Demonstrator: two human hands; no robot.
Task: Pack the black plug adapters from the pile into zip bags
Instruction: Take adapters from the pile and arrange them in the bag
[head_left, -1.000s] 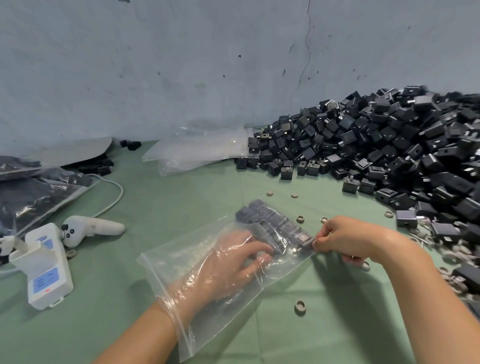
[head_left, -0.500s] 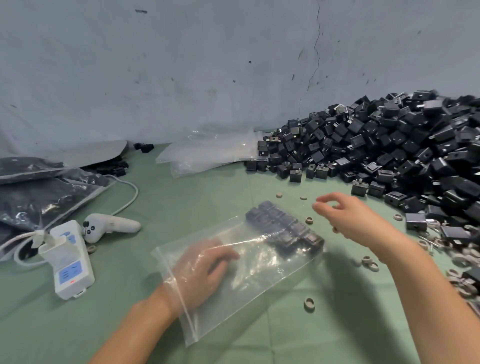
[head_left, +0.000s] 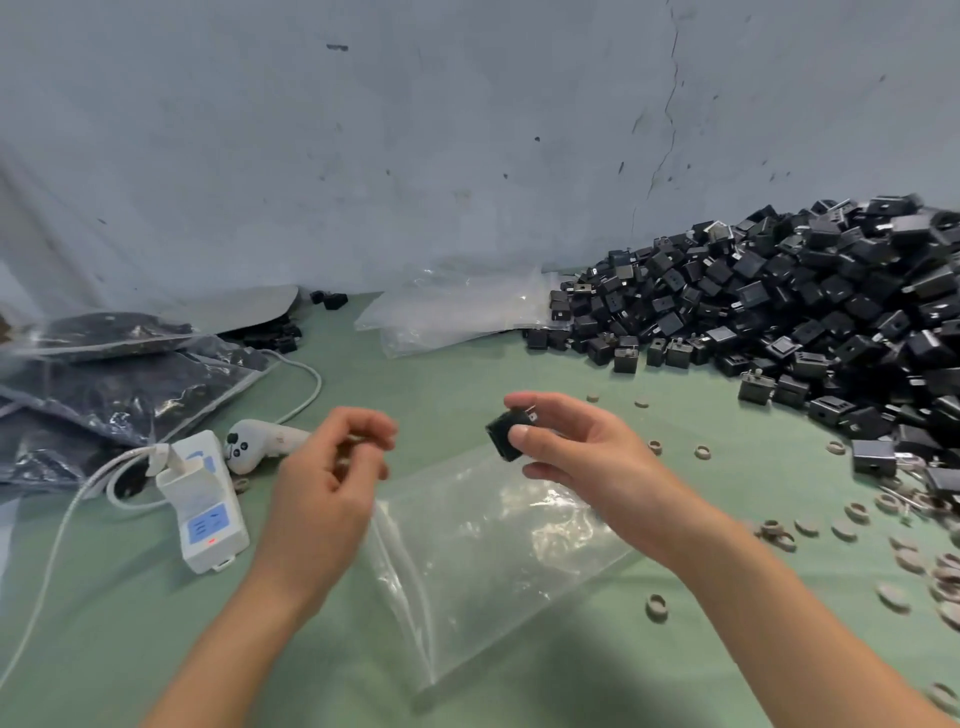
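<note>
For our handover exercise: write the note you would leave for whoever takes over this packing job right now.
Left hand: fingers curled, by the bag's left edge. I cannot tell whether it pinches anything.
Right hand: holds one adapter above the bag.
The bag lies flat on the table between the hands, and no adapters show inside it. The pile is at the right by the wall, with spare bags beside it.
Done: filled bags lie far left.
Left: put this adapter in, fill the bag from the pile and zip it.
</note>
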